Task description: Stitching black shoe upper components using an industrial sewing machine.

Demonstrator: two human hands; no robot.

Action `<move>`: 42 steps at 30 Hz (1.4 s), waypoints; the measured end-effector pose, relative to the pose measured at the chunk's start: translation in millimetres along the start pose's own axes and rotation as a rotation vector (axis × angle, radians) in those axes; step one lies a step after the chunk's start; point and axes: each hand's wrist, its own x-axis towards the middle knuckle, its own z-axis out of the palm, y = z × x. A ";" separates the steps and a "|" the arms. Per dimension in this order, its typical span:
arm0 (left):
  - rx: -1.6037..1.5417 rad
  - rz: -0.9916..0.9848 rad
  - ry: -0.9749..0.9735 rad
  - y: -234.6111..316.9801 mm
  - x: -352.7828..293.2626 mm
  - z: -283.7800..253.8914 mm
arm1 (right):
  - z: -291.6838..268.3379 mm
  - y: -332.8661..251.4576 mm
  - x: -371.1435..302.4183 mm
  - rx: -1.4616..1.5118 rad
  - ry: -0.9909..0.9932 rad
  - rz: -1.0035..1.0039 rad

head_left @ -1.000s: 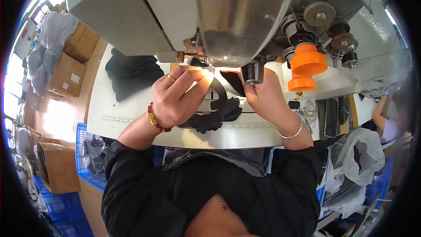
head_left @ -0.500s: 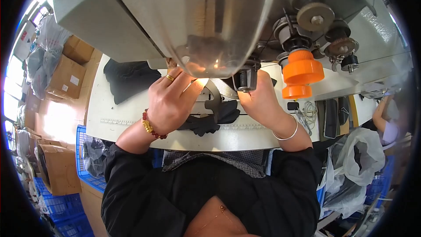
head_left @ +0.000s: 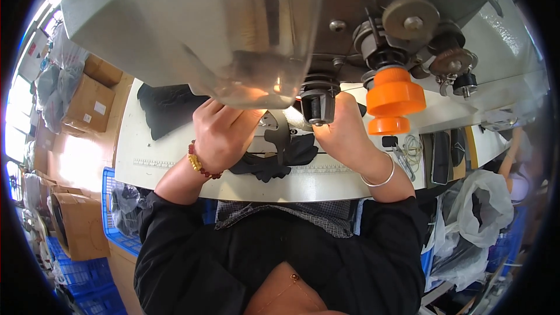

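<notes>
My left hand point(head_left: 223, 137) is closed, its fingers pressed together and bent down under the sewing machine's clear guard point(head_left: 245, 76). The guard hides its fingertips and whatever they grip. On the other side of the lit sewing spot, my right hand point(head_left: 348, 134) is also closed, thumb down, beside a dark metal tension post point(head_left: 320, 100). The machine parts cover its other fingers. Between my wrists a crumpled black fabric piece point(head_left: 271, 166) lies on the white table, partly beneath a curved grey metal part point(head_left: 281, 137). A larger black fabric piece point(head_left: 172, 108) lies left of my left hand.
An orange knob point(head_left: 396, 93) and metal discs point(head_left: 411, 18) hang from the machine at the upper right. A ruler strip point(head_left: 166, 162) runs along the white table point(head_left: 137, 146). Small snips point(head_left: 402, 156) lie right. Cardboard boxes, blue crates and plastic bags stand around; another person's arm shows far right.
My left hand has shifted slightly left, and its ring is now hidden behind the guard. The machine appears further left in view. My right hand has barely moved.
</notes>
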 end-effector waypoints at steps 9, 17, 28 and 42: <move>0.042 0.089 0.046 -1.4 2.7 1.0 | -3.7 5.8 -8.4 -0.154 -0.011 -0.282; 0.076 0.045 0.044 10.3 -2.0 8.1 | -18.6 17.1 -2.9 -0.363 -0.095 -0.019; 0.042 -0.091 0.029 16.0 2.1 6.1 | -15.1 33.0 -5.3 -0.450 -0.057 -0.112; 0.109 0.157 -0.010 24.3 14.2 4.9 | -12.2 17.3 4.5 -0.431 0.038 -0.367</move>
